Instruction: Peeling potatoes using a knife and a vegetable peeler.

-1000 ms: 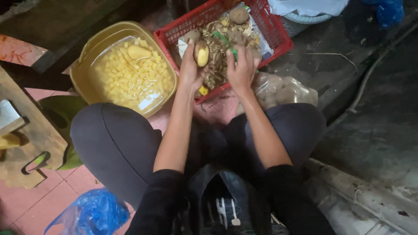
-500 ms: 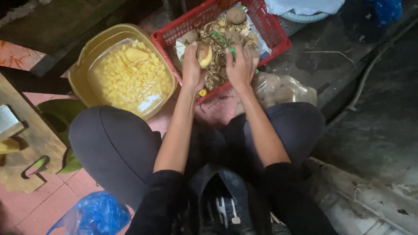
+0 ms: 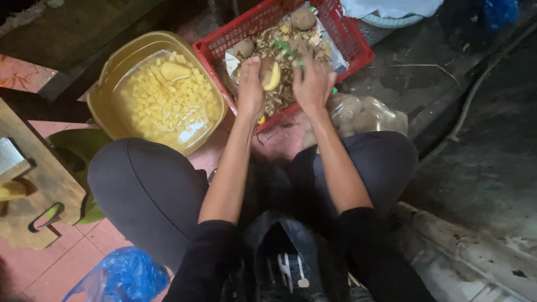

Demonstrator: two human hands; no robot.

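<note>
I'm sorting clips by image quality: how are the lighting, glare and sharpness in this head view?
Head view: dim, soft light, deep shadow along the top edge and right side; a pale sheen on the water in the yellow basin; the left hand, right hand and half-peeled potato over the red basket are slightly soft; straight edges bow near the frame's borders.

The floor splits in two — worn reddish-pink tiles (image 3: 33,263) on the left, dark, damp-looking grey concrete (image 3: 481,162) on the right. A pale, chipped concrete kerb (image 3: 475,257) runs slantwise across the lower right corner. At the left edge lies a rough wooden board with a slot handle (image 3: 39,207), with a broad green leaf (image 3: 84,145) just beside it. A crumpled blue plastic bag (image 3: 120,277) sits on the tiles at the bottom. The light is dim and even — the top corners sink into shadow.
</note>
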